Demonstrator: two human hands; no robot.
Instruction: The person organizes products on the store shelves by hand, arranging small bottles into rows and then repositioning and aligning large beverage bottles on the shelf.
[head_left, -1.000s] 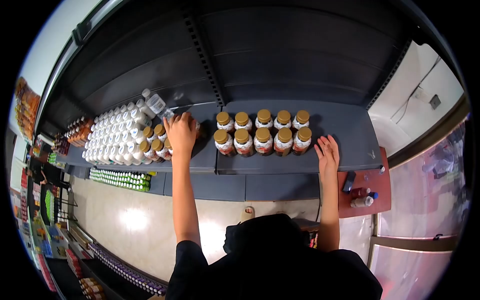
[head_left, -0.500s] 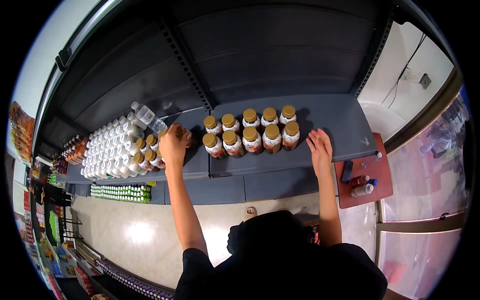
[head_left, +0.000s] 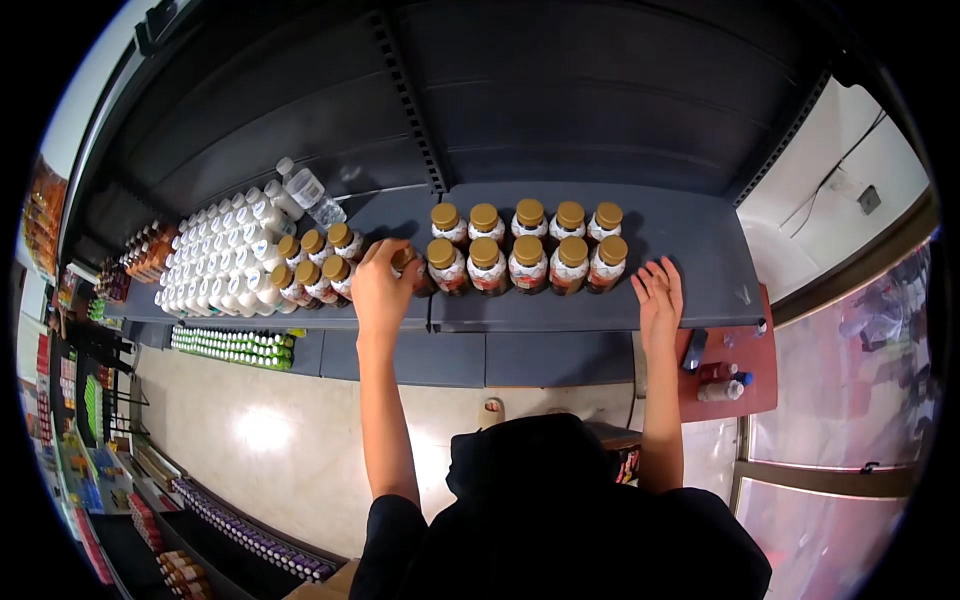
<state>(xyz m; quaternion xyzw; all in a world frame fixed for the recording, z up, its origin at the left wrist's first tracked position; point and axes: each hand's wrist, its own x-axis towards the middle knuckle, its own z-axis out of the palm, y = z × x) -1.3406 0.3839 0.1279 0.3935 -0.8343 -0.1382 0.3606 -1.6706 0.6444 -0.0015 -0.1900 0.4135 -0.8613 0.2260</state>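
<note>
My left hand (head_left: 384, 288) is closed around a gold-capped bottle (head_left: 422, 281) standing at the left end of two rows; the fingers hide most of it. Those rows of gold-capped bottles (head_left: 528, 268), with white, red and dark labels, stand upright on the grey shelf (head_left: 690, 225). To the left of this hand is a smaller cluster of matching bottles (head_left: 337, 272). My right hand (head_left: 658, 303) hovers at the right end of the rows by the shelf's front edge, fingers apart, holding nothing.
Many white bottles (head_left: 235, 255) fill the shelf's left part. A clear bottle (head_left: 315, 195) leans behind the small cluster. Lower down sit green-and-white bottles (head_left: 235, 346). A red stool (head_left: 745, 400) at right carries several bottles and a dark object.
My left hand has moved right with the gold-capped bottle, from beside the small cluster to the left end of the two rows. My right hand stays open near the right end.
</note>
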